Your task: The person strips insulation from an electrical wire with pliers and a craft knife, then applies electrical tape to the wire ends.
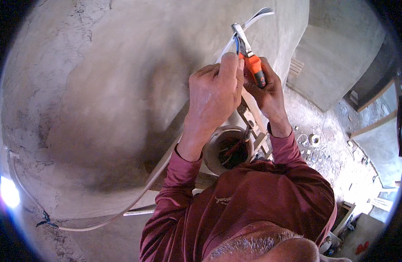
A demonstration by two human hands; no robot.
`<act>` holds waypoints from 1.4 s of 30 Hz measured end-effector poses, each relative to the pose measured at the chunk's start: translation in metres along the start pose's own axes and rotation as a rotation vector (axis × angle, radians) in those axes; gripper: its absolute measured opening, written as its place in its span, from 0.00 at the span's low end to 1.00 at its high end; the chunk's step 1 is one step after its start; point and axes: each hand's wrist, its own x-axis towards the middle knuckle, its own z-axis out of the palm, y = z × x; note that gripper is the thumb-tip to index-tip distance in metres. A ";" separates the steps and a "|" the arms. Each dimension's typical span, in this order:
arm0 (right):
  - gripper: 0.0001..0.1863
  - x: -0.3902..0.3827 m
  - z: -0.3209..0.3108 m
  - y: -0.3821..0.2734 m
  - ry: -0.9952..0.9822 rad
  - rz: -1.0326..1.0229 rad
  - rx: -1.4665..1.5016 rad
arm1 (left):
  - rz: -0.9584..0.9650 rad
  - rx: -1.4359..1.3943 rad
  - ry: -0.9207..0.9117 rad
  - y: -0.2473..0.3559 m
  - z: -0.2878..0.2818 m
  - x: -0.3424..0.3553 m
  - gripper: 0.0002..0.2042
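My right hand (266, 94) is wrapped round a pair of pliers (254, 65) with orange and black handles, its metal head pointing up. At the head, the pliers meet electrical wires (258, 16): white strands with a frayed or split upper end, and a blue one below. My left hand (216, 87) is closed just beside the pliers, thumb and fingers pinched on the lower part of the wires; its fingertips are partly hidden. Both hands are raised close together in front of a plastered wall (100, 87).
Below my hands is a round bucket (212, 153) with a handled tool in it, beside a wooden ladder-like frame (252, 109). A pale cable (153, 179) droops along the wall. A lamp (9, 192) glows at left. Wire coils (314, 139) lie on the littered floor.
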 end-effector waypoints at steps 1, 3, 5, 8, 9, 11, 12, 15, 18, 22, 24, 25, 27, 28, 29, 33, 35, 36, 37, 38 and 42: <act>0.18 0.000 0.003 0.001 0.001 0.001 -0.001 | 0.000 -0.002 -0.001 -0.001 0.002 -0.003 0.07; 0.17 0.002 0.006 0.002 -0.015 0.046 0.227 | 0.035 -0.186 0.032 -0.003 0.006 -0.008 0.04; 0.17 0.006 0.005 -0.002 -0.034 0.061 0.279 | 0.042 -0.160 0.047 -0.002 0.004 -0.010 0.05; 0.15 0.014 0.007 -0.006 -0.018 0.028 0.232 | -0.008 0.022 0.002 0.005 -0.010 -0.002 0.06; 0.15 0.017 0.007 -0.006 0.014 -0.063 0.006 | -0.066 0.173 -0.055 0.006 -0.016 0.003 0.06; 0.15 0.022 0.005 -0.004 0.038 -0.190 -0.206 | -0.003 0.255 -0.026 -0.003 -0.031 0.012 0.08; 0.15 0.022 0.003 -0.002 0.032 -0.191 -0.205 | 0.057 0.339 -0.004 -0.007 -0.035 0.015 0.13; 0.19 0.020 -0.003 -0.002 -0.004 -0.277 -0.404 | -0.026 0.164 0.072 -0.005 -0.033 0.024 0.16; 0.20 0.020 -0.005 -0.006 -0.029 -0.312 -0.477 | -0.254 -0.099 0.000 -0.018 -0.014 0.019 0.18; 0.25 0.009 -0.008 -0.010 -0.190 0.051 0.081 | -0.375 -0.451 0.048 -0.028 -0.008 0.006 0.19; 0.28 0.008 -0.010 -0.008 -0.321 0.220 0.392 | -0.458 -0.537 0.016 -0.031 -0.008 0.002 0.18; 0.31 0.008 -0.007 -0.011 -0.319 0.232 0.394 | -0.465 -0.540 0.015 -0.033 -0.006 0.001 0.18; 0.30 0.009 -0.011 -0.011 -0.329 0.246 0.354 | -0.325 -0.394 0.078 -0.038 -0.002 0.004 0.17; 0.29 0.010 -0.012 -0.012 -0.340 0.253 0.315 | -0.328 -0.395 0.078 -0.039 0.000 0.005 0.17; 0.29 0.011 -0.012 -0.015 -0.339 0.255 0.312 | -0.264 -0.353 0.113 -0.039 0.000 0.006 0.15; 0.33 0.016 -0.019 -0.028 -0.324 0.217 0.077 | -0.199 -0.203 0.098 -0.034 -0.004 0.010 0.12; 0.34 0.019 -0.024 -0.024 -0.342 0.209 -0.034 | -0.152 -0.142 0.100 -0.036 -0.001 0.011 0.11; 0.31 0.021 -0.026 -0.016 -0.329 0.063 -0.116 | -0.104 -0.084 0.103 -0.037 0.001 0.012 0.10; 0.28 0.023 -0.027 -0.011 -0.313 -0.082 -0.200 | -0.101 -0.087 0.100 -0.037 0.002 0.012 0.10; 0.28 0.026 -0.029 -0.010 -0.308 -0.081 -0.200 | -0.109 -0.070 0.089 -0.037 0.003 0.013 0.10; 0.24 0.027 -0.035 -0.017 -0.328 -0.056 -0.367 | -0.202 -0.006 0.130 -0.047 0.008 0.009 0.14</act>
